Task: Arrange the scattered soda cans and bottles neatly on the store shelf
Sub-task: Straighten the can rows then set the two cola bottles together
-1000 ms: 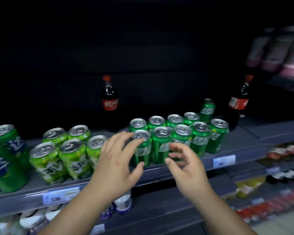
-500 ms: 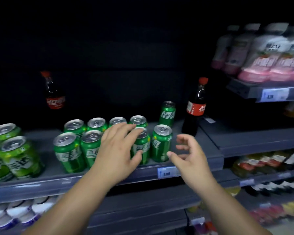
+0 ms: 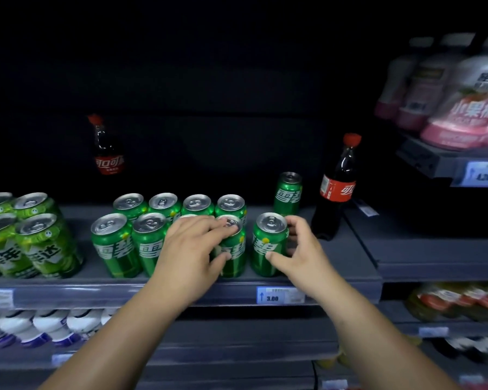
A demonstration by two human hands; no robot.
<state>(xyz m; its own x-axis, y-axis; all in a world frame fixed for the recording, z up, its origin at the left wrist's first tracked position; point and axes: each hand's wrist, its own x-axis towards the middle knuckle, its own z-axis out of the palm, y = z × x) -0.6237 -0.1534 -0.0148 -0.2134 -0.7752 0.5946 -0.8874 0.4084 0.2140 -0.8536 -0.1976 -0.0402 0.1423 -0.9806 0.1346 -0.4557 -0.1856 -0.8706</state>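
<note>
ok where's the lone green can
Head view, right of centre: the lone green can stands behind the can rows, just left of the right cola bottle.

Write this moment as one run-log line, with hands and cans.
left hand: holds green aluminium front-row can from above | right hand: grips rightmost front-row green can | lone green can: behind row

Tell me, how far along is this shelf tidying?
About halfway, I'd guess. Done: the back row of green cans stands lined up. In hand: the right hand grips the end can, a gap from the neighbouring can that the left hand holds. Left: the lone can behind, the near cola bottle and the far cola bottle stand scattered.
</note>
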